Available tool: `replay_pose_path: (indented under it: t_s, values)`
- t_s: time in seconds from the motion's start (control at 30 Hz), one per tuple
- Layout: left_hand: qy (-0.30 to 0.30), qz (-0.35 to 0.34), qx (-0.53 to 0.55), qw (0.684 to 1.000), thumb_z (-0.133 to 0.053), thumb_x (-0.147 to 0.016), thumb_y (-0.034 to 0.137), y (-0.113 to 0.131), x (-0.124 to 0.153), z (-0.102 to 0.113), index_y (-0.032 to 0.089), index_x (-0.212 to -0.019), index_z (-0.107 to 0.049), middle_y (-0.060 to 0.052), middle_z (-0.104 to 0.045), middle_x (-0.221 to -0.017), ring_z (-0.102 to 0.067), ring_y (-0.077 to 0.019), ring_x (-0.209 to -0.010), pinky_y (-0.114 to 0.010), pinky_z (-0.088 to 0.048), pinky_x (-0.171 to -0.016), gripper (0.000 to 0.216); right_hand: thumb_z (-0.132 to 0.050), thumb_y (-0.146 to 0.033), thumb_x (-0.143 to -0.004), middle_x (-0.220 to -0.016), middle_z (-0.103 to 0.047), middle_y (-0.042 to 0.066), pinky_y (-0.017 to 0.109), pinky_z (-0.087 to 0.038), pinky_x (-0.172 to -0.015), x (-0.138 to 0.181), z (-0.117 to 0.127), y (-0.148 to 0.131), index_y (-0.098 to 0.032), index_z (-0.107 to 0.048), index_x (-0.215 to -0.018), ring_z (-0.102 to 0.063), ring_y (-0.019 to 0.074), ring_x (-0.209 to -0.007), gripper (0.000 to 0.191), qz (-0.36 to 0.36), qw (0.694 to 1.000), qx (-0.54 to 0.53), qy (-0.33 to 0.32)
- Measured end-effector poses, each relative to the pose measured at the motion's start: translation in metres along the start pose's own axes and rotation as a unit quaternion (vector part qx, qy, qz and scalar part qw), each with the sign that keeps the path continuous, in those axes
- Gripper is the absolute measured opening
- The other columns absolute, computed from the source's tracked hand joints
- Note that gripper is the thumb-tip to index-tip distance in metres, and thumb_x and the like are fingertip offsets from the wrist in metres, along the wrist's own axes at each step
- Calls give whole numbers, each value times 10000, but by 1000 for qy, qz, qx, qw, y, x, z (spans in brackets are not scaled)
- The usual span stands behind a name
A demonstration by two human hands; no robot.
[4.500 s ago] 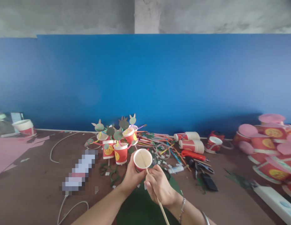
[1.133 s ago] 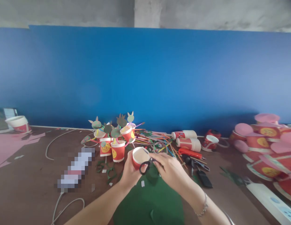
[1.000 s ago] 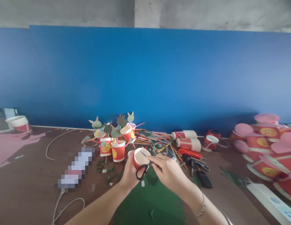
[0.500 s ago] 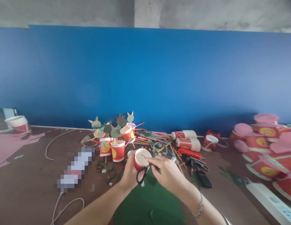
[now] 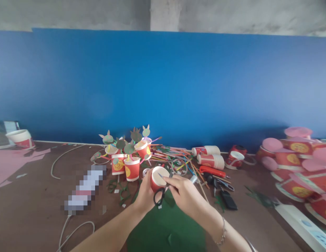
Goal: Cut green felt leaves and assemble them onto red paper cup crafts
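My left hand (image 5: 145, 194) is wrapped round a red paper cup (image 5: 158, 177), tilted so its pale bottom faces me. My right hand (image 5: 184, 194) grips black-handled scissors (image 5: 159, 195), and their closed tip touches the cup's bottom. Both hands hover over a dark green felt sheet (image 5: 166, 229) lying on the brown table (image 5: 34, 210).
A cluster of decorated red cups with green cut-outs (image 5: 126, 154) stands just behind. Coloured sticks (image 5: 175, 159), lying stacked cups (image 5: 211, 161), a red cutter (image 5: 212, 171) and dark tools (image 5: 226, 196) lie to the right. Pink-lidded cups (image 5: 296, 164) and a power strip (image 5: 304, 222) sit far right.
The wooden stick my right hand held earlier is gone from it; it now holds the scissors, whose tip has come up onto the cup's bottom. My left hand kept the cup.
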State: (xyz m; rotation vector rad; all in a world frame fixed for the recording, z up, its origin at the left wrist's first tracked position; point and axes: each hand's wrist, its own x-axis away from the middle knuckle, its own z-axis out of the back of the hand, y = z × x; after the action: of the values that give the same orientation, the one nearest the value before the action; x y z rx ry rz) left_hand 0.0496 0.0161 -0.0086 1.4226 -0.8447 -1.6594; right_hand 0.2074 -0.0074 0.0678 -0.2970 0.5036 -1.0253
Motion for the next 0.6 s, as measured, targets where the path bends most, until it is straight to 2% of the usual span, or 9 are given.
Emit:
replay_pose_path:
  t_s: [0.07,0.13,0.3,0.37,0.43,0.5,0.6]
  values:
    - [3,-15,-47,999,-667,-672,223,-1,0,0,174,-1157,-468,-100,-591,-1074,-570,-246,-986,-380,-457,-859,526,-425,-87,-817,-877,-663,60,244,-462,-711,-2,0,4,-212,-636,-1120,-614,163,-790,389,-7,997,-75,4]
    - [6,-26,-91,995,-649,-689,219,-2,0,1,180,-1170,-451,-101,-585,-1078,-565,-250,-999,-388,-454,-864,522,-428,-91,-818,-887,-667,61,249,-464,-729,-3,-1,6,-200,-648,-1094,-618,166,-802,369,-7,996,-93,3]
    - [-43,-100,-146,983,-592,-712,215,2,-3,5,177,-1152,-460,-94,-577,-1080,-566,-246,-978,-382,-456,-856,462,-399,-56,-809,-887,-636,75,240,-444,-664,-1,-3,3,-221,-602,-1165,-610,171,-763,442,3,995,89,-46]
    - [-57,-119,-161,978,-584,-720,225,4,-4,6,184,-1155,-460,-84,-586,-1066,-574,-240,-957,-369,-463,-838,455,-404,-49,-799,-910,-634,86,235,-442,-652,-1,-2,1,-214,-585,-1190,-610,168,-753,461,5,991,122,-62]
    - [-46,-117,-178,976,-588,-721,233,5,-4,6,188,-1177,-446,-83,-593,-1061,-578,-238,-955,-360,-468,-830,480,-405,-55,-804,-898,-644,79,233,-449,-672,-2,-2,3,-218,-597,-1178,-613,164,-764,451,-1,996,78,-52]
    - [-21,-100,-197,975,-598,-709,223,3,-4,3,190,-1191,-436,-86,-596,-1064,-581,-237,-960,-356,-469,-832,509,-413,-80,-816,-902,-663,78,250,-465,-718,-4,-2,6,-208,-624,-1143,-621,175,-807,410,-11,999,-19,-27]
    - [7,-72,-222,972,-603,-703,207,-3,-3,1,194,-1199,-432,-87,-601,-1061,-589,-237,-964,-356,-473,-831,525,-439,-113,-818,-958,-677,96,287,-476,-774,-6,-4,11,-174,-655,-1094,-624,205,-884,355,-27,993,-112,-4]
